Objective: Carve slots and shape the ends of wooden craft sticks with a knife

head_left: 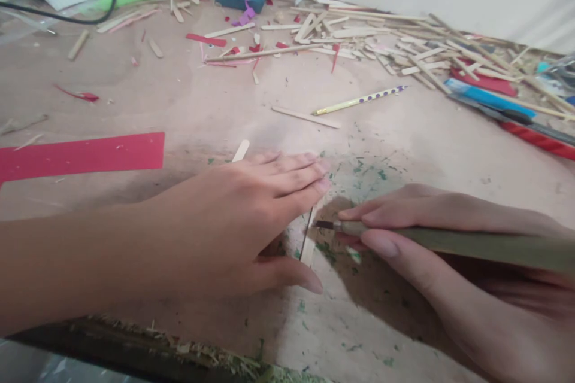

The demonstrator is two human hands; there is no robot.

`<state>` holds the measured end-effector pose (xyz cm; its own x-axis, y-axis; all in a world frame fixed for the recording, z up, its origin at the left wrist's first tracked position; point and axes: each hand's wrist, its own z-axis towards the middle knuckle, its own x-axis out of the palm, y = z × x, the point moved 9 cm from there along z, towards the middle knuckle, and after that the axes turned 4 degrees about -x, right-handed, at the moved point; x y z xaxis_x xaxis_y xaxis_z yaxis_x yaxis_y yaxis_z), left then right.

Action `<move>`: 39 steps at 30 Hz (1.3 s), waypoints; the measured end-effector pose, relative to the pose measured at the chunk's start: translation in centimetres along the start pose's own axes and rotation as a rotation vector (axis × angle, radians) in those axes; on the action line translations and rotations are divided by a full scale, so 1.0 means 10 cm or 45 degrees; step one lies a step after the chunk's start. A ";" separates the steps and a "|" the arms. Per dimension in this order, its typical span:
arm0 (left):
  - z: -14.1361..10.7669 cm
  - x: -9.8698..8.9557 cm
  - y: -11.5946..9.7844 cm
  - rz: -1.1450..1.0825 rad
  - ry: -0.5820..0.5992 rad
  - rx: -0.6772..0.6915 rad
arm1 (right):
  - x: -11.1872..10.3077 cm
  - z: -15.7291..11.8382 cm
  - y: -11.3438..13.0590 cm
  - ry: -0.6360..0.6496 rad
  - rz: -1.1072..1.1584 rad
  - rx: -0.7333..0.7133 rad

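My left hand [247, 203] lies flat on the worktop, fingers stretched to the right and thumb apart. Below its fingertips a thin wooden strip [308, 246] shows between forefinger and thumb; the hand covers the rest. The rounded end of a craft stick [241, 150] sticks out behind the knuckles. In my right hand [431, 209] is a craft knife [462, 244] with a long olive-coloured handle, gripped like a pen. Its short dark blade points left, at the edge of the strip; whether it touches cannot be made out.
A red strip [90, 155] lies at left on the worktop [202, 114]. Beyond my hands are a patterned pencil [359, 100] and a loose craft stick [306, 117]. Wooden sticks [359, 30] pile along the wall. A blue cutter [489, 97] is at right. Green shavings surround the strip.
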<state>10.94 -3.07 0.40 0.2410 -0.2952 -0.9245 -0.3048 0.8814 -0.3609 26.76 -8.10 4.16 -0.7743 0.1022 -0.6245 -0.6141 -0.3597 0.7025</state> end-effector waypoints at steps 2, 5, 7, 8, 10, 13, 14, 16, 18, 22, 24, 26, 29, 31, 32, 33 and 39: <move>0.00 -0.01 -0.01 -0.014 -0.007 0.003 | 0.05 -0.01 0.07 0.126 -0.053 -0.081; 0.00 -0.03 -0.02 -0.031 -0.023 0.022 | 0.07 -0.04 0.14 0.201 -0.080 -0.147; 0.00 -0.03 -0.02 -0.031 -0.024 0.032 | 0.04 -0.05 0.12 0.149 -0.031 -0.098; 0.00 -0.02 -0.01 -0.030 -0.026 0.028 | 0.03 -0.06 0.10 0.126 0.000 -0.068; 0.00 -0.02 0.00 -0.027 -0.030 0.025 | 0.02 -0.05 0.06 0.088 0.047 -0.029; -0.01 -0.01 -0.01 -0.019 -0.014 0.022 | 0.04 -0.04 0.05 0.106 0.017 -0.038; -0.01 0.00 -0.01 -0.019 -0.010 0.019 | 0.04 -0.04 0.03 0.111 -0.010 -0.032; -0.01 -0.01 -0.01 -0.019 -0.032 0.013 | 0.06 -0.04 0.04 0.143 -0.057 -0.046; -0.02 -0.02 -0.01 -0.018 -0.049 0.015 | 0.06 -0.04 0.05 0.145 -0.058 -0.055; -0.01 0.00 -0.01 -0.019 -0.009 0.015 | 0.04 -0.04 0.07 0.102 0.023 -0.051; 0.00 -0.02 -0.01 -0.031 -0.023 0.021 | 0.04 -0.04 0.07 0.116 -0.008 -0.055; 0.00 -0.03 -0.02 -0.032 -0.032 0.024 | 0.02 -0.04 0.06 0.100 -0.029 -0.057; 0.00 -0.01 -0.01 -0.021 -0.024 0.003 | 0.02 -0.02 0.10 0.125 -0.026 -0.110; -0.01 0.00 -0.01 -0.021 -0.039 0.002 | 0.04 -0.02 0.11 0.142 -0.041 -0.141; -0.01 -0.01 -0.01 -0.021 -0.053 0.010 | 0.05 -0.03 0.11 0.142 -0.043 -0.136; -0.01 -0.01 -0.01 -0.017 -0.058 0.015 | 0.04 -0.04 0.09 0.123 -0.045 -0.117; 0.00 0.00 -0.01 0.023 -0.025 0.016 | 0.01 -0.06 0.04 0.013 -0.026 -0.044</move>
<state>10.99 -3.14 0.40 0.2535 -0.2719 -0.9283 -0.2978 0.8911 -0.3423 26.53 -8.74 4.17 -0.7602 0.1006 -0.6418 -0.6237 -0.3893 0.6778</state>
